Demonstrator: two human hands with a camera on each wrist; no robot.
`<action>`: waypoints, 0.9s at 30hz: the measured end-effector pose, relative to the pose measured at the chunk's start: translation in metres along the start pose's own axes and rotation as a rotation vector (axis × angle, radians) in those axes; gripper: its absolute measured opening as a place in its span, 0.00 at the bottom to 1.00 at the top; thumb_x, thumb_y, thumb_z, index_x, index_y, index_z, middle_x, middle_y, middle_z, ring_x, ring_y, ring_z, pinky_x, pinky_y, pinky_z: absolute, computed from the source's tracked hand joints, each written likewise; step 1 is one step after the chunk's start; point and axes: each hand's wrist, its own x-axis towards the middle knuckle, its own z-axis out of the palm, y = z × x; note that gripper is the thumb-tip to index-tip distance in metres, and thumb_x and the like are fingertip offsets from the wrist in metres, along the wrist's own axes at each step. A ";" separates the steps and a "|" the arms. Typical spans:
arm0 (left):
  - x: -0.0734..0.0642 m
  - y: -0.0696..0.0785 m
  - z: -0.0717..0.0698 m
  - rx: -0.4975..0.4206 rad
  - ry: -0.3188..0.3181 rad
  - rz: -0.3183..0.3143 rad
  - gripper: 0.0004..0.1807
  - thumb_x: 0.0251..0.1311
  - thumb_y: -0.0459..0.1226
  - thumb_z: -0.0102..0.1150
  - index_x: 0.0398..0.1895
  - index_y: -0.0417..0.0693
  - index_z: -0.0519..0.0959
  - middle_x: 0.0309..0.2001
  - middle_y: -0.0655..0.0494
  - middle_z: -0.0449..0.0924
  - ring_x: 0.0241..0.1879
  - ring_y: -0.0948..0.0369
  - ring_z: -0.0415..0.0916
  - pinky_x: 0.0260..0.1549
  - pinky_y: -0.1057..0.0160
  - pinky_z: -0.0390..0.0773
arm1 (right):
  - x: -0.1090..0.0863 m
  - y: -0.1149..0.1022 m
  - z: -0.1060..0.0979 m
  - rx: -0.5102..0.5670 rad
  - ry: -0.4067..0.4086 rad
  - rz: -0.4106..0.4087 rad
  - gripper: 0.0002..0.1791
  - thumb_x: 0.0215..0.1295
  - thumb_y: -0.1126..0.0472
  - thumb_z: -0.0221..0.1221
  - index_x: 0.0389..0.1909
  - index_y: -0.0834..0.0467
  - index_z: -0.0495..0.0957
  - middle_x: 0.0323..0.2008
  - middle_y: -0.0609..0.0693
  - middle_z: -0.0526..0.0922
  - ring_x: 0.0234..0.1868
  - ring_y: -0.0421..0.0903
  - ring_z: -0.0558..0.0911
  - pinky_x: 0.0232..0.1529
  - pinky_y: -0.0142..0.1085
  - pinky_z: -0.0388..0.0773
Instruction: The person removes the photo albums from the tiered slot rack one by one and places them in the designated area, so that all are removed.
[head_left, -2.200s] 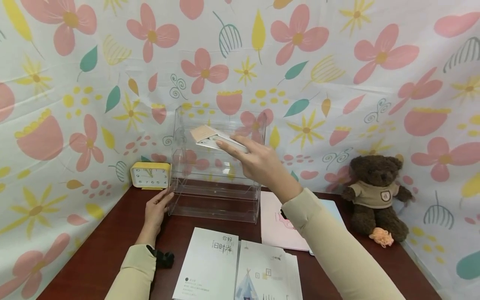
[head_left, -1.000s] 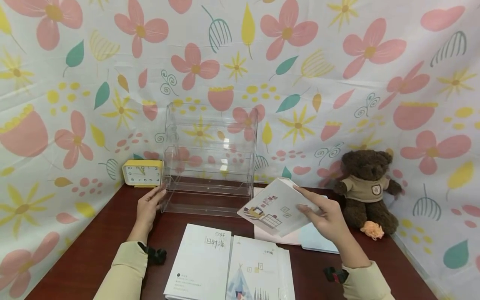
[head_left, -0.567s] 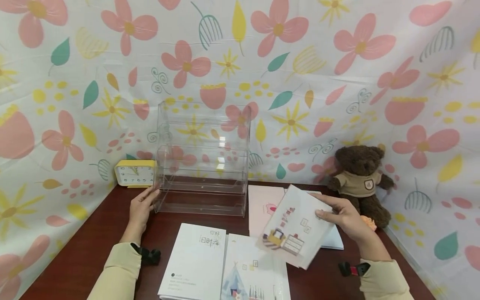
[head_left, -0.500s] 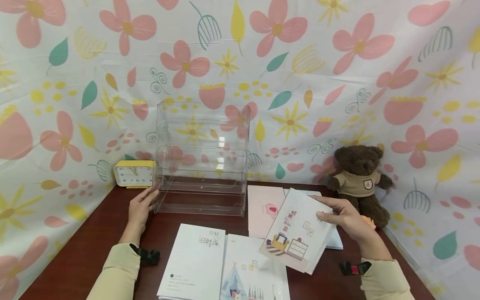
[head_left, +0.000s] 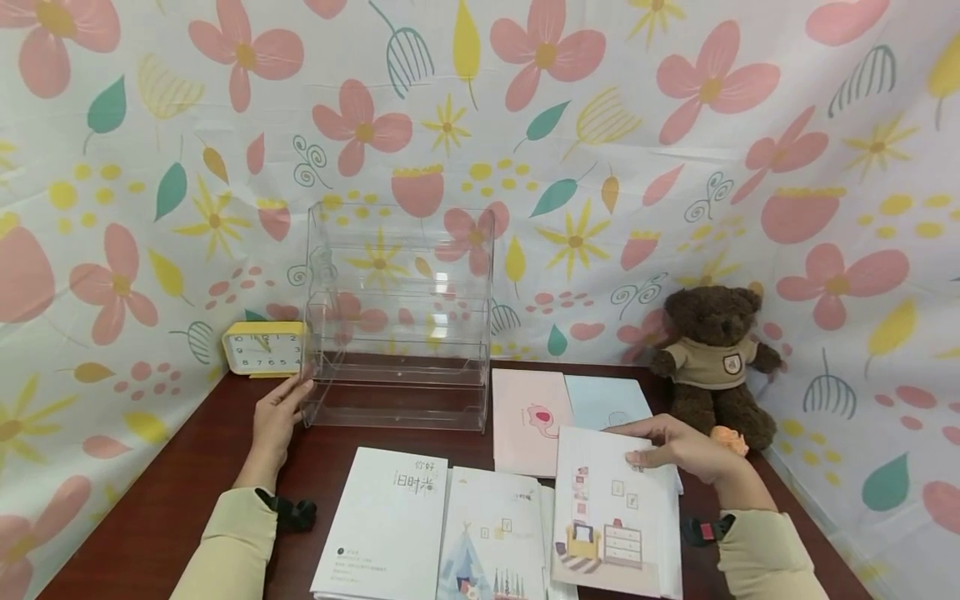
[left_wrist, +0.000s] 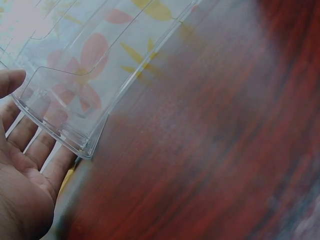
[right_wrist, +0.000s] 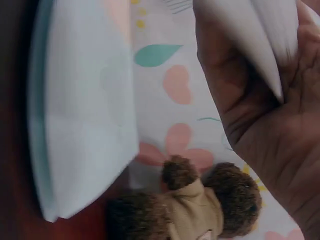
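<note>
My right hand (head_left: 678,450) pinches the top right corner of a white notebook (head_left: 600,500) with a printed armchair and drawers on its cover. It seems to be more than one layer thick. In the right wrist view, white pages (right_wrist: 265,35) sit between thumb and fingers. My left hand (head_left: 277,421) holds the left side of a clear tiered rack (head_left: 397,408). The left wrist view shows its fingers (left_wrist: 37,150) behind the clear panel and the thumb in front. Left of the held notebook lie a white notebook with Chinese lettering (head_left: 382,525) and one with a tent drawing (head_left: 491,533).
Behind the held notebook lie a pink notebook (head_left: 525,417) and a light blue one (head_left: 607,400). A yellow clock (head_left: 264,348) stands left of the rack. At the right sits a brown teddy bear (head_left: 712,358), an orange fluffy ball (head_left: 729,439) by its feet. Patterned cloth hangs behind.
My right hand has brought the notebook from in front of the rack's upper tiers down to the right front, turning its cover upward. My left hand stays at the rack. The view has shifted rightward.
</note>
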 end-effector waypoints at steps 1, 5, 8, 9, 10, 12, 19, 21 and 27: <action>0.000 0.000 0.000 -0.002 0.004 -0.002 0.36 0.69 0.54 0.59 0.76 0.51 0.65 0.76 0.55 0.61 0.71 0.55 0.62 0.52 0.66 0.73 | 0.001 0.003 0.000 0.004 -0.007 0.024 0.25 0.72 0.77 0.50 0.69 0.73 0.66 0.51 0.68 0.83 0.42 0.58 0.87 0.37 0.51 0.84; 0.001 -0.001 0.000 0.000 0.020 0.002 0.36 0.68 0.54 0.60 0.75 0.49 0.67 0.75 0.55 0.62 0.68 0.58 0.65 0.45 0.73 0.73 | 0.000 0.014 -0.002 0.015 -0.007 0.149 0.26 0.72 0.74 0.53 0.70 0.69 0.67 0.51 0.68 0.83 0.43 0.57 0.87 0.39 0.47 0.84; 0.000 0.000 0.000 -0.007 0.021 0.010 0.36 0.68 0.53 0.61 0.74 0.49 0.68 0.75 0.55 0.62 0.65 0.60 0.67 0.45 0.73 0.74 | -0.002 0.019 -0.003 0.004 0.001 0.236 0.26 0.72 0.71 0.56 0.70 0.66 0.69 0.50 0.66 0.84 0.44 0.56 0.87 0.41 0.45 0.84; 0.000 0.000 0.000 -0.009 0.019 0.012 0.36 0.68 0.53 0.61 0.74 0.49 0.68 0.75 0.55 0.62 0.65 0.61 0.67 0.45 0.73 0.74 | -0.003 0.020 -0.004 0.006 -0.009 0.255 0.26 0.72 0.71 0.56 0.70 0.66 0.69 0.50 0.66 0.84 0.45 0.56 0.87 0.42 0.44 0.84; 0.000 0.000 0.000 -0.011 0.017 0.012 0.36 0.68 0.53 0.61 0.74 0.49 0.67 0.75 0.55 0.62 0.65 0.61 0.67 0.45 0.73 0.74 | -0.003 0.021 -0.003 0.005 -0.023 0.268 0.26 0.72 0.71 0.56 0.70 0.66 0.69 0.50 0.66 0.84 0.45 0.56 0.87 0.42 0.44 0.84; 0.000 0.000 0.001 -0.014 0.013 0.011 0.36 0.68 0.53 0.61 0.75 0.49 0.67 0.75 0.55 0.61 0.66 0.60 0.67 0.45 0.72 0.74 | -0.002 0.024 -0.003 0.007 -0.064 0.288 0.26 0.72 0.71 0.55 0.70 0.66 0.69 0.52 0.66 0.83 0.47 0.55 0.86 0.45 0.43 0.83; 0.001 0.002 0.000 -0.023 0.009 0.012 0.35 0.69 0.53 0.60 0.75 0.50 0.67 0.74 0.55 0.63 0.64 0.62 0.68 0.47 0.71 0.74 | 0.012 0.026 0.003 -0.090 -0.077 0.290 0.22 0.72 0.68 0.57 0.66 0.65 0.74 0.53 0.64 0.83 0.47 0.53 0.85 0.44 0.39 0.82; 0.001 0.003 0.000 -0.026 0.008 0.017 0.35 0.69 0.53 0.60 0.74 0.51 0.68 0.74 0.55 0.64 0.64 0.64 0.68 0.48 0.70 0.74 | 0.015 0.026 0.005 -0.122 -0.041 0.292 0.20 0.72 0.67 0.58 0.63 0.65 0.77 0.50 0.64 0.84 0.44 0.53 0.86 0.41 0.39 0.83; 0.000 0.001 0.000 -0.009 0.006 0.010 0.33 0.69 0.52 0.60 0.74 0.52 0.68 0.75 0.58 0.62 0.62 0.66 0.68 0.47 0.71 0.73 | 0.015 0.029 0.008 -0.178 0.030 0.322 0.15 0.72 0.65 0.60 0.56 0.65 0.81 0.47 0.62 0.85 0.42 0.54 0.86 0.40 0.40 0.83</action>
